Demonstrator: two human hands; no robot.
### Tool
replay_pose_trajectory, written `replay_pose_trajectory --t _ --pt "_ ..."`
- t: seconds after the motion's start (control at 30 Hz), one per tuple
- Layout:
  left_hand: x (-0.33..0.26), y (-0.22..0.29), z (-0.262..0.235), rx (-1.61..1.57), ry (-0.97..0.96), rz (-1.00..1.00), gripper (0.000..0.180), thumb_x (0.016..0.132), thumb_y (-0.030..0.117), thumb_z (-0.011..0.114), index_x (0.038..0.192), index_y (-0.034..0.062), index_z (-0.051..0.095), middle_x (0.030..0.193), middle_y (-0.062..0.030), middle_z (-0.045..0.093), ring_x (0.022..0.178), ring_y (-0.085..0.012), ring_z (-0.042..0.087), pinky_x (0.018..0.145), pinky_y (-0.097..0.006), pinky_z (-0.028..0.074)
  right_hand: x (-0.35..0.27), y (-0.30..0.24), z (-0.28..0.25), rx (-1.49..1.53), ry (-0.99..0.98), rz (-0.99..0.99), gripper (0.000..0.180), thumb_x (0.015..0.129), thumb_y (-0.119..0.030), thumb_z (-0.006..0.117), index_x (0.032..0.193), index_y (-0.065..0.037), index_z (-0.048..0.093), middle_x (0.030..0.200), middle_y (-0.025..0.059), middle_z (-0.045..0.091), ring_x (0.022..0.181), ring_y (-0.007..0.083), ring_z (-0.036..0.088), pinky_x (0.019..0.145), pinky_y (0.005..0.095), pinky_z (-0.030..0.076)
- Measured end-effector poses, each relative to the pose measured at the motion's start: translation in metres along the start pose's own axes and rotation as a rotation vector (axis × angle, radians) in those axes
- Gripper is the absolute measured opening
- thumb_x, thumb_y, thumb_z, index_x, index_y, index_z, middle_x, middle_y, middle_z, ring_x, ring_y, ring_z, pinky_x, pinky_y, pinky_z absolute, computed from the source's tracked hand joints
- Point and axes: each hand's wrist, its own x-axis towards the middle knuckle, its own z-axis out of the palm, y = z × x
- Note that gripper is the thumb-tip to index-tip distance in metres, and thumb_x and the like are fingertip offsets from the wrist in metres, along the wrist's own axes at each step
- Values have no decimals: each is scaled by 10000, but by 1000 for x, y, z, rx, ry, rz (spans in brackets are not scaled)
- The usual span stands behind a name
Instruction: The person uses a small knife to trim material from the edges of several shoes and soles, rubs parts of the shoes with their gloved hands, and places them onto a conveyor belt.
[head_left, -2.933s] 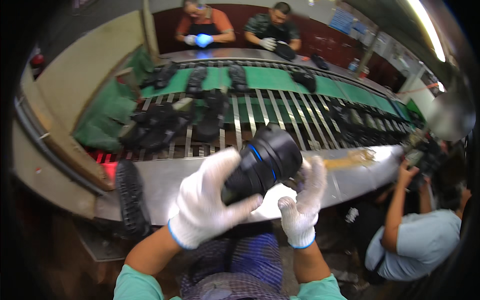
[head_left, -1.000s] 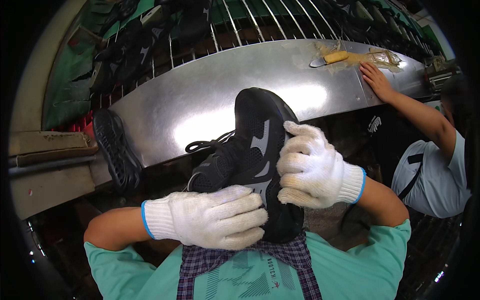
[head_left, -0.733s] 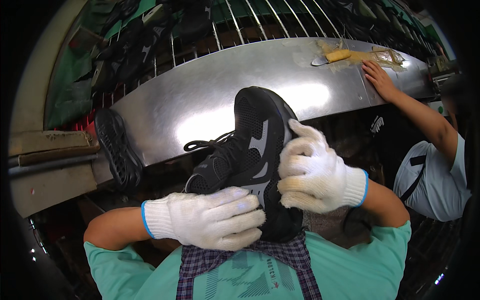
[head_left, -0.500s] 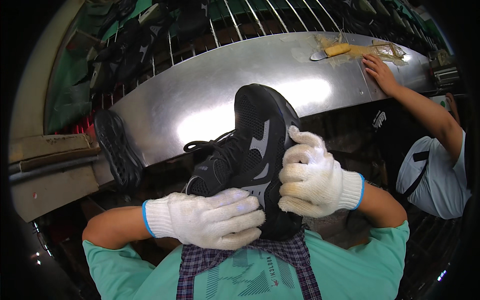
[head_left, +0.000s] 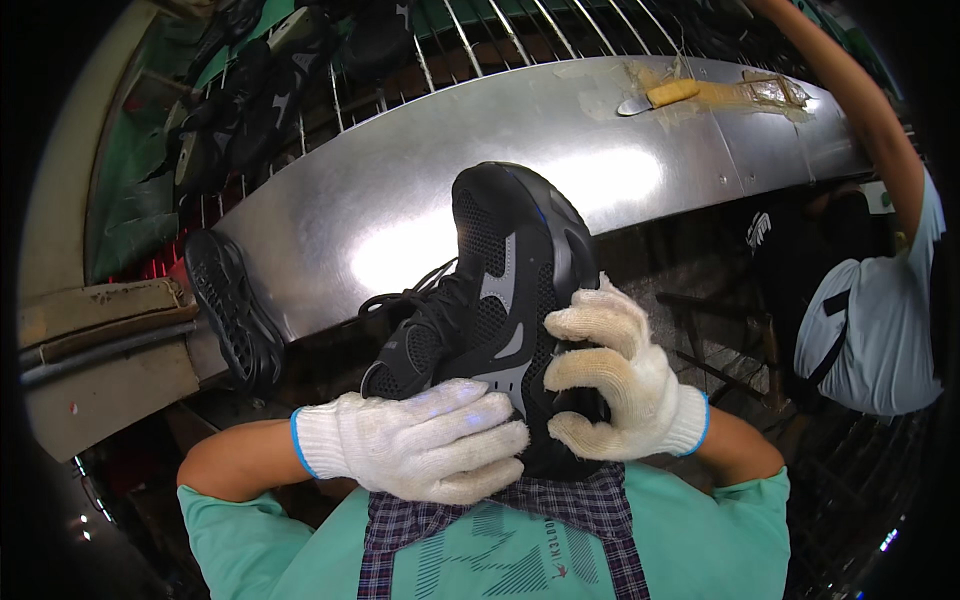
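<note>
A black sneaker (head_left: 487, 290) with mesh panels, grey trim and black laces stands toe-up in front of my body, its heel end low against the checked apron. My left hand (head_left: 430, 440), in a white knit glove, lies across the sneaker's side near the heel and collar and holds it there. At the sole side, my right hand (head_left: 620, 370), gloved too, has its bent fingers over the sole edge, with gaps between them. The glove hides part of the sole. A loose black shoe sole (head_left: 232, 310) leans at the left end of the metal bench.
A shiny metal bench (head_left: 320, 225) curves across in front. A yellow-handled blade (head_left: 672, 94) lies on it beside tape residue. Behind run metal rods (head_left: 462, 38), with dark shoes (head_left: 275, 90) at the left. A co-worker (head_left: 870, 330) is at the right, one arm stretched toward the rack.
My right hand has shifted slightly inward and its fingers have spread along the sole edge. The sneaker's toe has tipped a little left. The co-worker's hand has left the bench and reached up toward the rack.
</note>
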Motion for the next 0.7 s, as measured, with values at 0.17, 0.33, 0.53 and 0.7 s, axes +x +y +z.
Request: replay_pose_trajectory --t 0.17,0.33,0.53,0.7 --pt "0 1 -1 38 -32 27 340 863 334 861 1142 175 749 1224 -93 725 1054 -284 731 876 -429 618 -27 -12 24 283 240 78 677 792 -357 945 1327 -48 668 1504 275 485 1446 442 486 1194 536 452" --pt "-4 5 7 83 -31 26 338 865 344 855 1147 196 745 1233 -91 726 1074 -285 730 894 -449 624 -28 -27 18 -72 139 157 568 754 -372 957 1230 -139 755 1430 207 556 1397 420 542 1147 522 494" --pt "-8 4 11 128 -56 56 273 885 327 834 1114 200 758 1242 -91 726 1106 -285 727 922 -456 627 -20 -23 4 -214 9 76 380 741 -365 933 1015 -149 783 1052 87 659 1033 304 652 960 472 534" --pt "-16 6 16 144 -74 78 237 906 313 817 1104 193 768 1247 -96 724 1109 -281 725 913 -442 631 -7 -14 6 -176 -100 16 230 797 -314 884 849 -135 749 890 82 651 926 293 654 848 459 519"
